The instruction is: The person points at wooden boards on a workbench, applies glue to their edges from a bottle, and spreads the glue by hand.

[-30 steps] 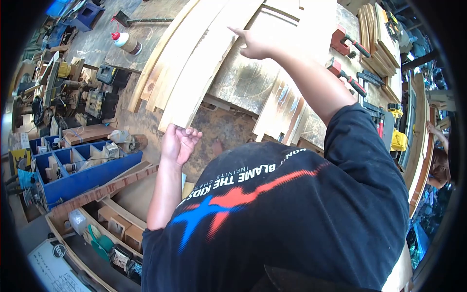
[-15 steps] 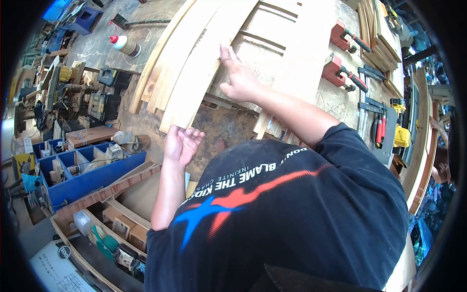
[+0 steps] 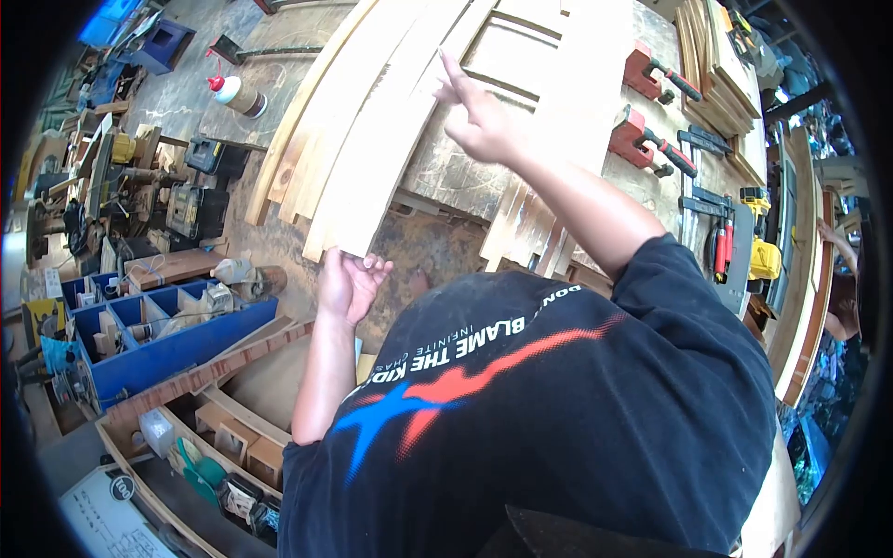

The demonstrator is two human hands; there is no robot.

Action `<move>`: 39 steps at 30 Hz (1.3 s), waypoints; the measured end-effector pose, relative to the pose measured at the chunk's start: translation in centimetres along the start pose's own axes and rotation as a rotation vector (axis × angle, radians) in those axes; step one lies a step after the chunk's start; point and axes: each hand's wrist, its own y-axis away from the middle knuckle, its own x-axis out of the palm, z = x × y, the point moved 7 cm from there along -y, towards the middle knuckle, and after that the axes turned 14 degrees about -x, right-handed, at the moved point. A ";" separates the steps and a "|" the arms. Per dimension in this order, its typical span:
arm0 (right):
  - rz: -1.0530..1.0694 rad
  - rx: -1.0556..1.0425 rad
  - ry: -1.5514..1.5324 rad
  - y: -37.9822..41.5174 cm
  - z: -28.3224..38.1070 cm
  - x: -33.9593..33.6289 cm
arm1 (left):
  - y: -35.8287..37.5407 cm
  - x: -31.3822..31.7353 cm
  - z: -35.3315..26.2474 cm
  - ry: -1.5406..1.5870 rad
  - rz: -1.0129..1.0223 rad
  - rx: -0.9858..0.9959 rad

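Observation:
A long pale wooden board (image 3: 358,209) lies lengthwise over the workbench, its near end overhanging the front edge. At that end, my left hand (image 3: 349,286) has its palm up and fingers curled, gripping the board's end; part of the grip is hidden beneath the wood. Farther up, my right hand (image 3: 476,119) is beside the board's right edge with fingers stretched out and apart, holding nothing. More wooden strips (image 3: 284,177) lie alongside on the left. To the right, a broad pale panel (image 3: 581,102) is washed out by glare.
Two red clamps (image 3: 637,139) sit on the bench's right, with bar clamps (image 3: 702,200) and a stack of boards (image 3: 712,70) beyond. A glue bottle (image 3: 237,96) stands at left. Below it are a blue divided box (image 3: 177,335) and a wooden tray (image 3: 149,474).
My right hand has shifted slightly right from the board's edge, its fingers more spread and extended. My left hand stays at the board's near end, a little lower in view.

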 end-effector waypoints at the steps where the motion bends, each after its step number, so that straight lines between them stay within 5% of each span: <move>1: 0.035 0.056 0.113 -0.8 -1.1 -1.1 | -0.1 -0.5 0.2 -0.006 -0.013 0.013; 4: 0.096 -0.200 0.634 -2.4 -4.4 -0.4 | 0.5 -1.3 0.8 -0.015 0.007 0.020; 8: 0.378 -0.270 0.805 -1.6 -4.3 1.2 | 2.0 -2.2 1.5 -0.027 0.026 -0.007; 12: 0.375 -0.403 0.901 1.2 -3.3 1.7 | 3.0 -3.0 1.8 0.002 -0.031 0.003; 15: 0.536 -0.313 0.891 3.5 -2.4 0.8 | 3.2 -3.8 0.8 0.025 0.018 0.030; 18: 0.414 -0.134 0.585 1.4 -1.3 -1.1 | 3.2 -3.9 0.6 0.017 0.000 -0.006; 23: 0.587 0.115 0.631 -1.3 -6.6 0.3 | 1.8 -5.4 1.6 -0.018 0.002 -0.037; 28: 0.886 0.187 0.509 1.9 -1.9 3.0 | 0.3 -7.3 2.8 0.032 -0.030 -0.024; 30: 0.919 0.032 0.655 2.0 -1.1 3.4 | -0.1 -7.6 3.2 0.062 -0.041 -0.022; 35: 0.629 0.193 0.853 -1.8 -8.5 0.4 | -0.3 -7.5 3.5 0.114 -0.136 0.020; 38: 0.722 -0.074 0.805 -1.9 -7.9 3.4 | 0.0 -7.0 3.3 0.126 -0.150 0.049; 39: 0.716 -0.331 0.691 -1.2 -5.6 4.6 | -0.3 -7.4 3.5 0.114 -0.150 0.050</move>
